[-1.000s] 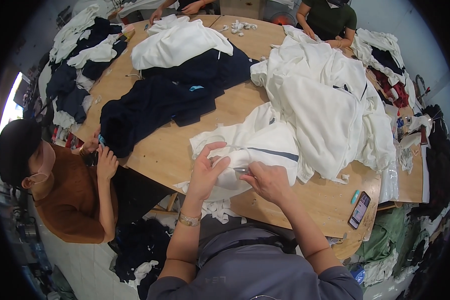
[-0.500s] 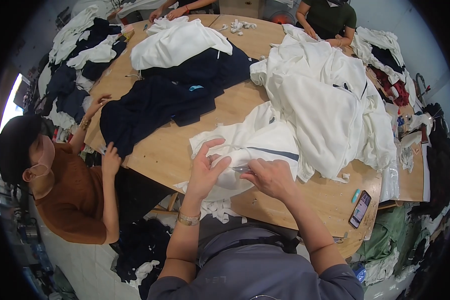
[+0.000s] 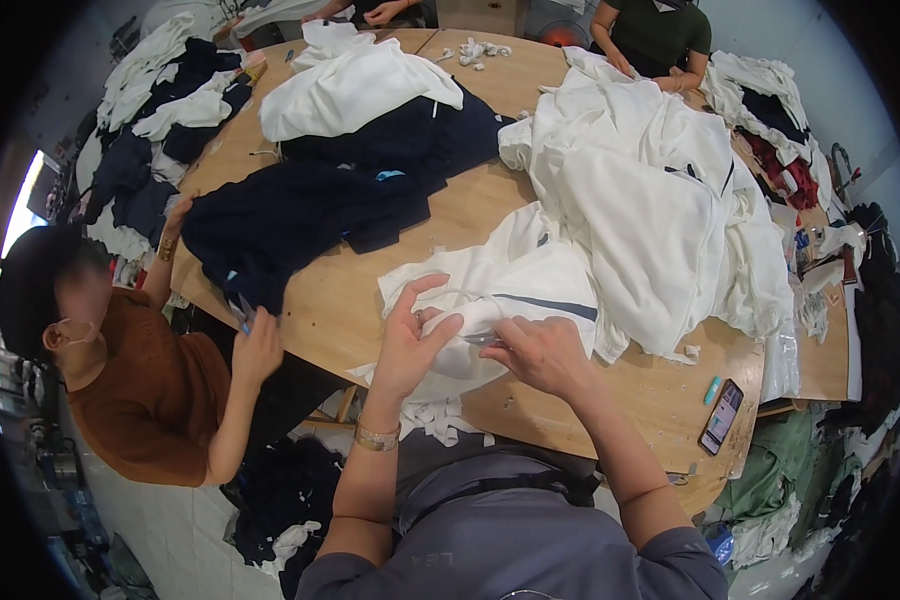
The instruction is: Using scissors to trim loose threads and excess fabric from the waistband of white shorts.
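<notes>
Single head-worn fisheye, looking steeply down and forward over the bench (image 3: pixel 350 290), close to the wearer's hands at lower centre, edges bowed at the dark rim, no second view.

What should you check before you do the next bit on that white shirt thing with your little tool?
1. Left hand pinning the white garment: ok, the fingers press on the fabric.
2. Right hand gripping the small metal tool: ok, though the tool type is too small to tell.
3. Fingertips away from the tool tip: cannot tell, both hands sit very close together.
4. Garment supported by the wooden table: ok, though its lower edge hangs over the rim.
5. Phone away from the work: ok, it lies off to the right near the table edge.
6. Co-worker's hand out of the way: ok, it is on the dark garment.
</notes>
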### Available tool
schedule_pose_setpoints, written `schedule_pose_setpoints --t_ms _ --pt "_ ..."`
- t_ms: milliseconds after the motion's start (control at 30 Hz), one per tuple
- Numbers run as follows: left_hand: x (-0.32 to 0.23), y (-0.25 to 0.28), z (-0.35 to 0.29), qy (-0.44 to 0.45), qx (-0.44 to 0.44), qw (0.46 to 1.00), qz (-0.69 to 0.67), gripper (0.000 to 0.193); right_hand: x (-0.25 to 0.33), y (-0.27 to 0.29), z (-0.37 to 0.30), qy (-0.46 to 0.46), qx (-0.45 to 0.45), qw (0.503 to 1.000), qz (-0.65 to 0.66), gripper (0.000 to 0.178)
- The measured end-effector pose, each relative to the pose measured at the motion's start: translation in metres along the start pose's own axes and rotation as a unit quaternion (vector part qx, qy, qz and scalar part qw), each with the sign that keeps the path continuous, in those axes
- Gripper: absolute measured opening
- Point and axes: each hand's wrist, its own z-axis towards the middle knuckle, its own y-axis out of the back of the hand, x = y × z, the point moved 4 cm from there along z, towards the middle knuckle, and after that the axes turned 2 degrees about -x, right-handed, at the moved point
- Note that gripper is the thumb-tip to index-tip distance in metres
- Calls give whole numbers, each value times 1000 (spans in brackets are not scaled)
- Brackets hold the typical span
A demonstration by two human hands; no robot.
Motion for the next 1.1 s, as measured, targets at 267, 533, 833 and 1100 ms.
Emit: schedule_pose_setpoints --t_ms 267,533,833,1100 --pt "-2 0 1 -8 3 1000 8 47 1 -1 2 -4 1 1000 11 27" --pt "-3 48 -3 -90 -116 969 200 43 -76 -15 -47 -347 -260 839 328 23" --pt "-23 67 -29 -191 -293 746 566 29 -128 -50 -133 -457 -299 760 352 26" --pt "47 -37 -9 -80 -36 942 325 36 -97 -78 -84 -395 -237 807 370 29"
